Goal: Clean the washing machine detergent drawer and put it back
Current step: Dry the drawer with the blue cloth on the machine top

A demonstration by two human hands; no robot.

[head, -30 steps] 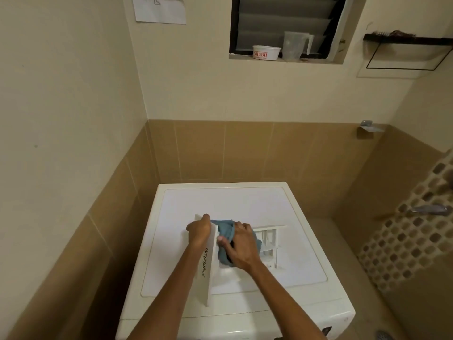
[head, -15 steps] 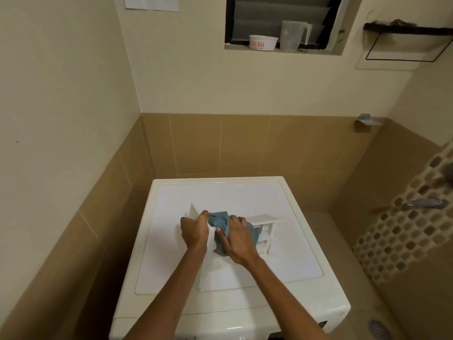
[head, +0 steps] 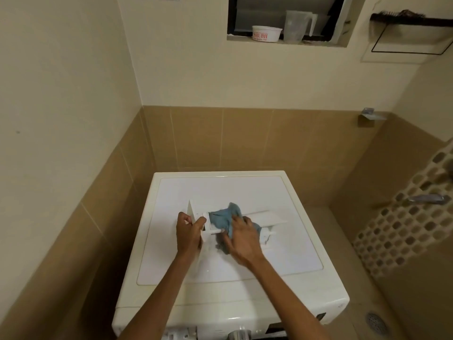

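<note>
While mid-washer (head: 274,192), off edges: drawer (head: 266,217) in left hand (head: 188,233), cloth (head: 224,218) in right hand (head: 245,238).

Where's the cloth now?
Head view, centre: the cloth lies on the drawer atop the washer, under the right hand, just right of the left hand.

This is a home bathroom that doubles as a laundry corner. A white washing machine (head: 282,192) stands under the left hand (head: 188,231), which grips the detergent drawer (head: 267,215), and the right hand (head: 245,239), which clutches a blue cloth (head: 224,217). Beyond them, tan tiles (head: 245,138) cover the lower walls, with cream paint above. High above the hands, a louvred window (head: 269,11) has a plastic tub (head: 266,33) and a measuring jug (head: 297,25) on its sill. Right of the right hand, a tap (head: 426,199) juts from a mosaic wall (head: 404,229), and a floor drain (head: 376,321) lies lower down.
</note>
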